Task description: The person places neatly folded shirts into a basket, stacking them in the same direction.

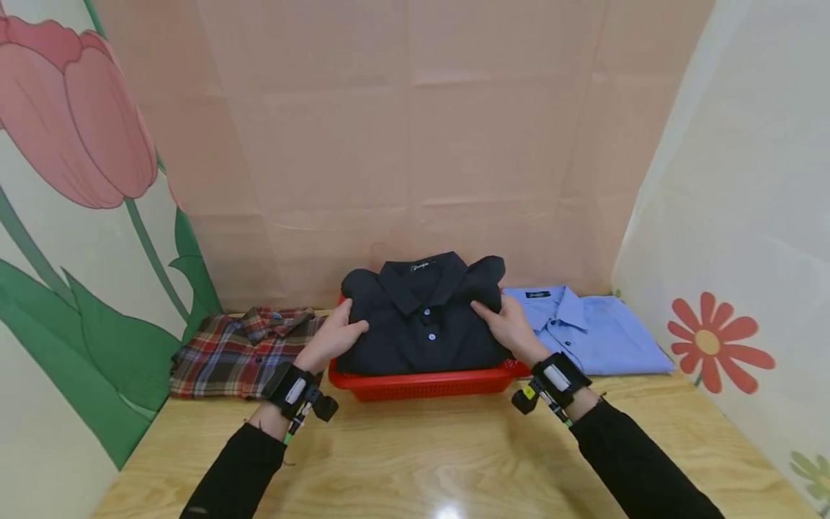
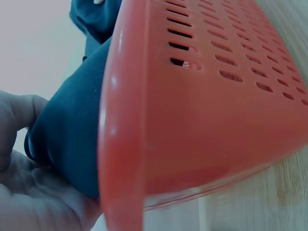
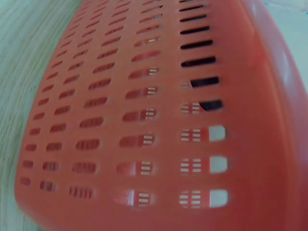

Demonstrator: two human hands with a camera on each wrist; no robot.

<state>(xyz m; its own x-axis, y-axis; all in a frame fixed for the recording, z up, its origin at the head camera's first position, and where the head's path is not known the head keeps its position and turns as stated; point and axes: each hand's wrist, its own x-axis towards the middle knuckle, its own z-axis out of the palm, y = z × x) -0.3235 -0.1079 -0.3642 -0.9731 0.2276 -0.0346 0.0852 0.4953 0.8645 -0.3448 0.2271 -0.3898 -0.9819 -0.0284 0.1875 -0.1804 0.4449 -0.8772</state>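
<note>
A folded black button-up shirt [image 1: 415, 339], collar toward the back, lies over the red plastic basket [image 1: 428, 386] in the head view. My left hand [image 1: 332, 336] grips the shirt's left side, thumb on top. On the opposite side my right hand [image 1: 510, 330] holds the cloth with its thumb over the front; its other fingers are mostly hidden. The left wrist view shows the dark cloth [image 2: 72, 120] between thumb and fingers, right beside the basket's rim [image 2: 122, 120]. Only the slotted wall of the basket [image 3: 163, 106] fills the right wrist view, and the right hand is out of it.
A folded plaid shirt [image 1: 227, 360] lies on the wooden table [image 1: 415, 454] left of the basket. To the right is a folded light blue shirt [image 1: 603, 335]. A pinkish-brown backdrop [image 1: 415, 144] stands behind, with flower-printed side panels [image 1: 733, 216].
</note>
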